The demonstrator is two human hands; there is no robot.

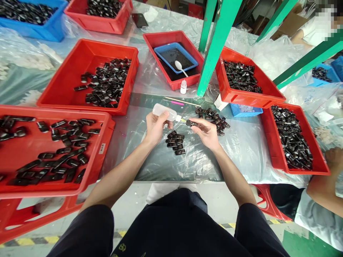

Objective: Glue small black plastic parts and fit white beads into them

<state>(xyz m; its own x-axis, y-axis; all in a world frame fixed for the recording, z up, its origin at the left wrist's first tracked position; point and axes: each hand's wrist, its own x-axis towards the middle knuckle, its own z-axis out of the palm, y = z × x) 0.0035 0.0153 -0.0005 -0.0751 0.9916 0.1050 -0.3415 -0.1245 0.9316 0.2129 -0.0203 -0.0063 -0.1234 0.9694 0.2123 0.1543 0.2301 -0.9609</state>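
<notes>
My left hand (pixel 157 126) is closed around a translucent squeeze bottle (pixel 164 111), tipped sideways with its thin nozzle pointing right. Between the thumb and fingers of my right hand (pixel 207 132) is a small glossy black part (pixel 190 123). The nozzle tip meets or nearly meets this part; I cannot tell which. A small cluster of black parts (pixel 175 142) lies on the plastic-covered table below, between my hands. Another loose pile of black parts (pixel 214 117) sits just beyond my right hand.
Red bins of black parts stand left (pixel 88 103) and right (pixel 294 139). Behind my hands are a small white bottle (pixel 183 86), a thin stick (pixel 184 101) and a red tray (pixel 175 84) with a white spoon (pixel 181 68). A green post (pixel 214 50) rises there. A person's arm (pixel 324 189) is at right.
</notes>
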